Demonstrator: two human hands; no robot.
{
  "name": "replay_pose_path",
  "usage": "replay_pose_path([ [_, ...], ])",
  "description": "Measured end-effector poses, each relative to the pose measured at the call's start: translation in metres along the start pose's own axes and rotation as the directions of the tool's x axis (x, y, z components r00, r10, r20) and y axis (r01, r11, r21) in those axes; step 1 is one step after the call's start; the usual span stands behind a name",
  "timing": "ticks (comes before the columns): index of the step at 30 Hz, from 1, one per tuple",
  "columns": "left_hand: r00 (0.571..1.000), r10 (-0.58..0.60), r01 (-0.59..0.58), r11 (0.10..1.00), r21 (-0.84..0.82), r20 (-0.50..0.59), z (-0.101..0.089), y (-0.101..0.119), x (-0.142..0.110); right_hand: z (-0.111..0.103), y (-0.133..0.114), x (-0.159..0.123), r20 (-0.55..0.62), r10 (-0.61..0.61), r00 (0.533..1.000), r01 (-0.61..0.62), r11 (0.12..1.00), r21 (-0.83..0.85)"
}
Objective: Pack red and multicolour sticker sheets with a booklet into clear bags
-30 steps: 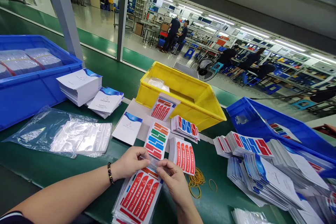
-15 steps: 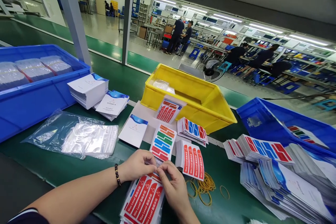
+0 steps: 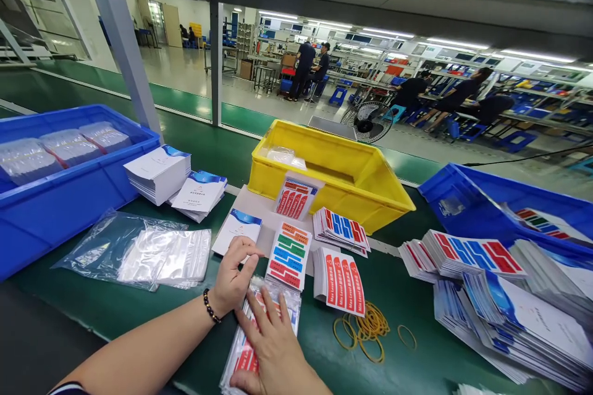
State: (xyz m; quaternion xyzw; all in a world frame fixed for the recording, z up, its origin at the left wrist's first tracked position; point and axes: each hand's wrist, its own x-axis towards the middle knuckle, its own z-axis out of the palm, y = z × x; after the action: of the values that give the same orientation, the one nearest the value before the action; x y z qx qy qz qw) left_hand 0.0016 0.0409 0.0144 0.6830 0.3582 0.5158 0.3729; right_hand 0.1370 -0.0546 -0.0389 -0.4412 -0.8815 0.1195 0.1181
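Roughly, taking our right hand as the clock's centre, we have a blue bin at 10 o'clock on the green counter, with clear plastic bags nearer us on that same line, and booklet stacks toward 11. Between 12 and 1 we see a yellow bin, a bagged red sheet propped upright against its front, and just ahead of our fingertips a stack of multicoloured sheets. At 2 sit the red label sheets and, well beyond, another blue bin; at 3 a tangle of rubber bands, then a heap of booklets. Our left hand, at 11, partly blocks our view of a white booklet; its fingers are loosely bent, and we cannot tell whether they pinch anything. The bagged stack lies directly beneath our right hand, which presses on it palm down, fingers spread, gripping nothing.
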Motion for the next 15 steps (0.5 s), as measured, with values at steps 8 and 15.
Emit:
replay_pose_path([
  [8, 0.995, 0.041, -0.038, 0.999, 0.034, -0.088, -0.046, 0.029, 0.009, -0.002, -0.002, 0.004, 0.068, 0.069, 0.995, -0.075, 0.994, 0.085],
  [15, 0.835, -0.545, 0.276, 0.536, 0.798, 0.077, -0.116, 0.005, 0.011, -0.005, 0.008, -0.001, -0.336, 0.006, 0.942, 0.013, 0.998, 0.055],
])
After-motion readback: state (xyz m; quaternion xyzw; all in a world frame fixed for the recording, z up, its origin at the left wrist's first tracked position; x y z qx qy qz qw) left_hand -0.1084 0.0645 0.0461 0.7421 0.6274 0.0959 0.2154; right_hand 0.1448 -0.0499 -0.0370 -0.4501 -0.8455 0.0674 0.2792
